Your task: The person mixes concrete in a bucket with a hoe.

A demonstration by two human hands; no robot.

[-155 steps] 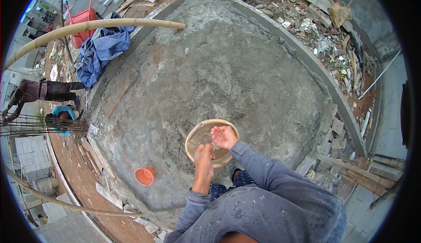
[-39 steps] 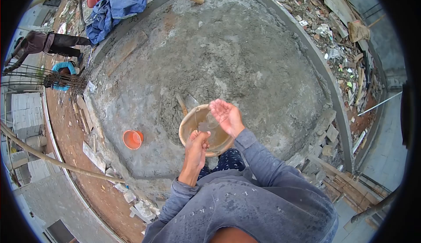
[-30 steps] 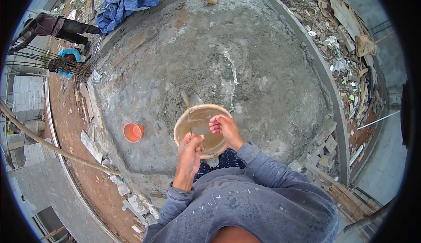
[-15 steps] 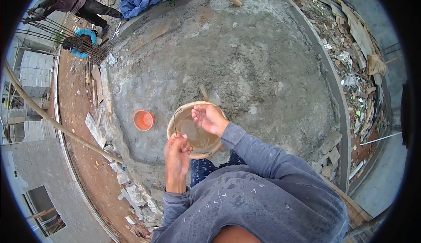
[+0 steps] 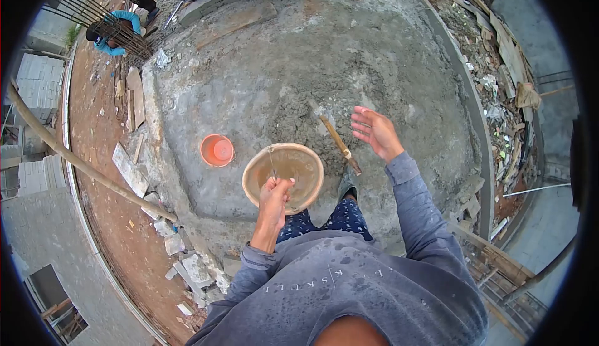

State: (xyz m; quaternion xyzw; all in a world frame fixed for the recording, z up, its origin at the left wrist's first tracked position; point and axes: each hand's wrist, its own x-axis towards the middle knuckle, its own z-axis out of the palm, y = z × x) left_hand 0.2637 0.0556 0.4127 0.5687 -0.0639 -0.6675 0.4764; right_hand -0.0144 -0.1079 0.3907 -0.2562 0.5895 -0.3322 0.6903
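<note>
A tan round bucket (image 5: 284, 176) holding muddy water stands on the wet grey concrete slab (image 5: 299, 77) in front of my legs. My left hand (image 5: 275, 193) is closed on its thin wire handle at the near rim. Raised to the right of the bucket, my right hand (image 5: 375, 132) is open with fingers spread and holds nothing. A trowel with a wooden handle (image 5: 337, 139) lies on the concrete between the bucket and my right hand.
A small orange bucket (image 5: 216, 150) sits left of the tan bucket near the slab's edge. Beyond that edge lie red earth, broken blocks (image 5: 131, 168) and a bamboo pole (image 5: 81, 165). Two people (image 5: 115, 24) work by a rebar cage at top left. Rubble lines the right side.
My right hand has lifted out of the bucket and swung up to the right, open. My left hand stays on the handle. The view has shifted, revealing the trowel.
</note>
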